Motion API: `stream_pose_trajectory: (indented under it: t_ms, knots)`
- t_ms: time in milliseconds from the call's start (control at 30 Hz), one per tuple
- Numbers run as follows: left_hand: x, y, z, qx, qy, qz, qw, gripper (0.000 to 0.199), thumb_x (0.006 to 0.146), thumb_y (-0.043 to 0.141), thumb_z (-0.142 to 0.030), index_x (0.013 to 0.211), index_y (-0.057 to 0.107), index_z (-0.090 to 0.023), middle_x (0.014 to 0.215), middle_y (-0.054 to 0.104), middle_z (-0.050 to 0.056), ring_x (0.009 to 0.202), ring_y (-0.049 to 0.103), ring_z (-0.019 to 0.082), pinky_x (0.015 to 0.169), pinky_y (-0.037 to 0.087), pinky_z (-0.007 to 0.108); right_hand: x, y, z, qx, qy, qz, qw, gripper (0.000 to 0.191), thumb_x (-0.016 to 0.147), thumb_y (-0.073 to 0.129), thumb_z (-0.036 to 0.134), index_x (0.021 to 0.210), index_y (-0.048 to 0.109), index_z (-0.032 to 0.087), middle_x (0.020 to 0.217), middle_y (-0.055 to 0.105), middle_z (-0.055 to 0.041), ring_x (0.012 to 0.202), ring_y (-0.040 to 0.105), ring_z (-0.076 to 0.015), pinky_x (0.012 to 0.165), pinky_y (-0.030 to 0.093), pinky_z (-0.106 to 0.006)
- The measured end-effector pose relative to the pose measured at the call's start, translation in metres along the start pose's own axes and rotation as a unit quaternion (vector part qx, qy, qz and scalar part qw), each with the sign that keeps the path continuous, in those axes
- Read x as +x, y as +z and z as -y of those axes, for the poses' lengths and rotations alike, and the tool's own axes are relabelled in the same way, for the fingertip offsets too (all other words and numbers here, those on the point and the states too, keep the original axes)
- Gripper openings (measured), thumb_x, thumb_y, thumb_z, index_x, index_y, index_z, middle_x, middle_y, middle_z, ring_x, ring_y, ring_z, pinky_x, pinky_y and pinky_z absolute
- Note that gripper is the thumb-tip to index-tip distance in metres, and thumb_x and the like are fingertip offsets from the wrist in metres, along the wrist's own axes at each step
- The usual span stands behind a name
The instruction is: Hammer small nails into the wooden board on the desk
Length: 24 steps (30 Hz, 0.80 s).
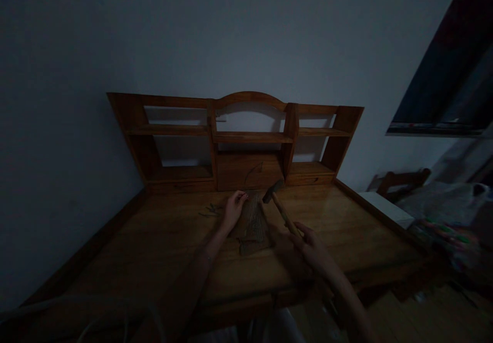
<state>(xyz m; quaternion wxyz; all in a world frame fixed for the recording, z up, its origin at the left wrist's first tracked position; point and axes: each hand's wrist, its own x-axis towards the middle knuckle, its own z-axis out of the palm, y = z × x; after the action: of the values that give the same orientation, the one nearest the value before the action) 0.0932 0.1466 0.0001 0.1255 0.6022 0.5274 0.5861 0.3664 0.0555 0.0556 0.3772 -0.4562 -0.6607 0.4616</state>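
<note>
My right hand (308, 243) is closed round the wooden handle of a hammer (283, 212), whose dark head is raised above the right side of a woven, ribbed piece (254, 225) on the wooden desk (154, 250). At the far left edge of that piece is my left hand (235, 207), its thumb and fingertips pinched together. Something small and reddish shows at the fingertips, too small to make out. Several thin dark pieces (210, 210), possibly nails or wire, lie on the desk left of my left hand. A thin curved strand (253, 169) rises behind the woven piece.
A wooden shelf unit (252, 137) stands along the desk's back edge against the wall. To the right are a white surface (385, 207), a wooden chair back (404, 181) and a plastic bag (447, 202). Pale curved cords (88, 299) cross the lower left.
</note>
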Motion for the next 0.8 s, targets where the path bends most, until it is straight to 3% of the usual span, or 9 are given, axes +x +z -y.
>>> stream_pose_trajectory:
  t_ms: [167,333,500,800]
  knots:
    - [-0.009,0.002,-0.008,0.087,-0.036,0.042,0.995,0.022,0.088,0.046,-0.038,0.086,0.062,-0.022,0.083,0.068,0.002,0.078,0.062,0.016,0.07,0.044,0.023,0.006,-0.002,-0.041,0.055,0.011,-0.047,0.997,0.048,0.081,0.058,0.049,0.115,0.057,0.014,0.051,0.047,0.0055,0.039,0.041,-0.0094,0.035,0.03,-0.017]
    - [-0.014,0.003,-0.016,0.106,-0.021,0.06,0.992,0.021,0.089,0.046,-0.037,0.088,0.063,-0.024,0.084,0.069,0.001,0.077,0.063,0.015,0.068,0.042,0.022,0.006,-0.004,-0.065,0.103,0.026,-0.091,0.99,0.055,0.082,0.056,0.054,0.123,0.052,0.017,0.044,0.037,0.0101,0.03,0.031,-0.0075,0.028,0.024,-0.016]
    - [-0.015,0.006,-0.014,0.119,-0.014,0.053,0.991,0.021,0.088,0.048,-0.036,0.089,0.064,-0.024,0.085,0.07,0.001,0.079,0.064,0.016,0.069,0.043,0.023,0.003,-0.006,-0.064,0.131,0.028,-0.105,0.985,0.057,0.081,0.056,0.056,0.124,0.052,0.019,0.043,0.034,0.0112,0.028,0.028,-0.0074,0.026,0.024,-0.016]
    - [-0.012,0.011,-0.005,0.145,-0.023,0.041,0.988,0.019,0.088,0.05,-0.033,0.09,0.065,-0.023,0.086,0.071,0.004,0.077,0.065,0.018,0.067,0.043,0.024,-0.001,-0.004,-0.052,0.081,0.012,-0.134,0.988,0.057,0.079,0.059,0.054,0.12,0.055,0.014,0.052,0.045,0.0059,0.04,0.039,-0.0098,0.035,0.029,-0.019]
